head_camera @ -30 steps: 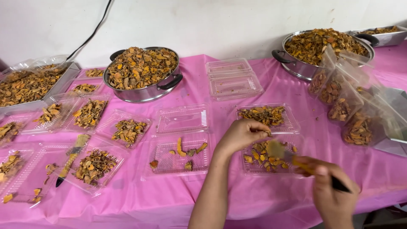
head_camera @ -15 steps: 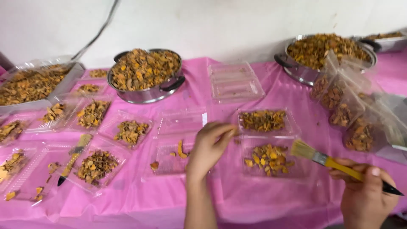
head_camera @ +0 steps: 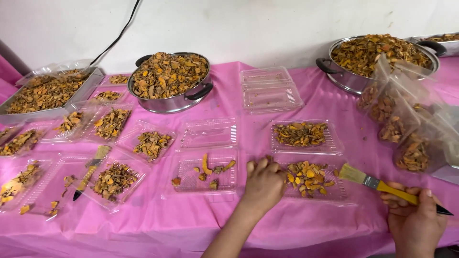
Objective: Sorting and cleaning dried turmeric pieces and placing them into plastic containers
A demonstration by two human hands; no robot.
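Note:
My right hand point(head_camera: 415, 220) grips a yellow-handled paintbrush point(head_camera: 382, 186) at the lower right, its bristles beside a clear plastic tray of orange-yellow dried pieces point(head_camera: 311, 179). My left hand point(head_camera: 262, 185) rests palm down on the left edge of that tray, fingers bent over a few pieces. Just to the left lies an open clear tray point(head_camera: 206, 175) with a few scattered pieces. A filled clear tray point(head_camera: 302, 134) sits behind.
Two steel pots heaped with dried pieces point(head_camera: 169, 81) point(head_camera: 370, 55) stand at the back on the pink tablecloth point(head_camera: 158, 224). Stacked empty clear lids point(head_camera: 268, 91) lie between them. Filled plastic bags point(head_camera: 406, 124) lean at right. Several filled trays and a second brush point(head_camera: 88, 169) lie at left.
My left hand has moved from the middle open tray to the left edge of the filled tray. My right hand has drawn the brush off the tray to its right side.

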